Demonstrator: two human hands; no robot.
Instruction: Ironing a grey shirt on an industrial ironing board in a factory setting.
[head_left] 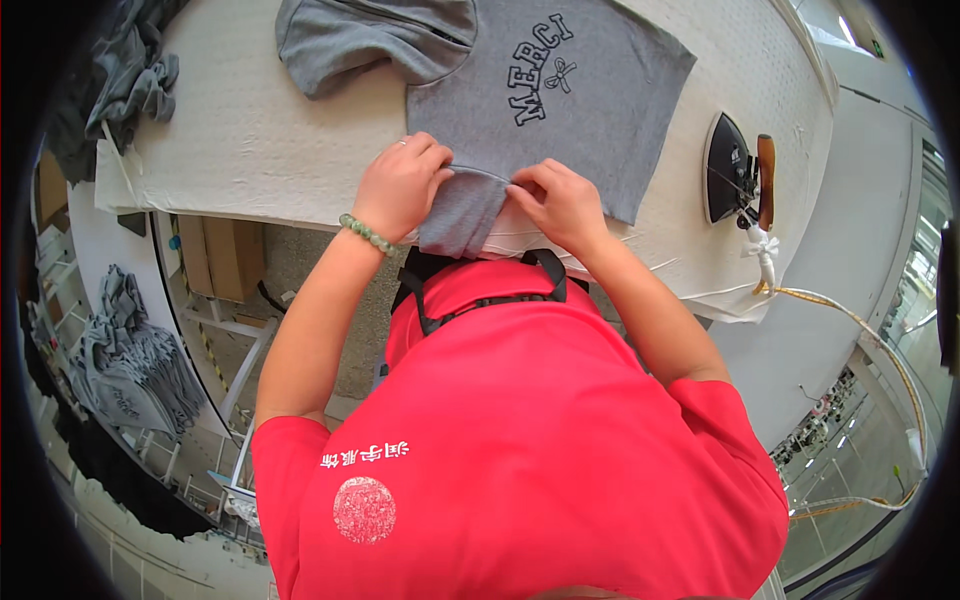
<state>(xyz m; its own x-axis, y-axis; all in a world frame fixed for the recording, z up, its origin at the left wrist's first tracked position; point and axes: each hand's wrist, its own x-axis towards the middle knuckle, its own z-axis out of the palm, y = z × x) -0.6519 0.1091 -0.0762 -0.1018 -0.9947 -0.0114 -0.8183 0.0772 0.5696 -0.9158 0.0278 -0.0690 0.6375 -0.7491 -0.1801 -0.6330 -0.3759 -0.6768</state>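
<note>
A grey hooded sweatshirt (610, 120) lies flat on the padded table, its chest showing dark raised lettering and a small bow. One sleeve (464, 212) reaches toward me, and its end hangs over the near table edge. My left hand (402, 182), with a green bead bracelet at the wrist, pinches the left edge of this sleeve. Opposite it, my right hand (563, 203) grips the sleeve's right edge between thumb and fingers. The fabric is stretched between both hands. The hood (385, 45) is spread out at the upper left.
A black iron (730, 168) with a wooden handle rests at the right of the table (270, 150), its hose (850, 312) trailing down. Grey garments (140, 85) are heaped at the far left corner. More hang in a stack (130, 365) lower left, near cardboard boxes (232, 258).
</note>
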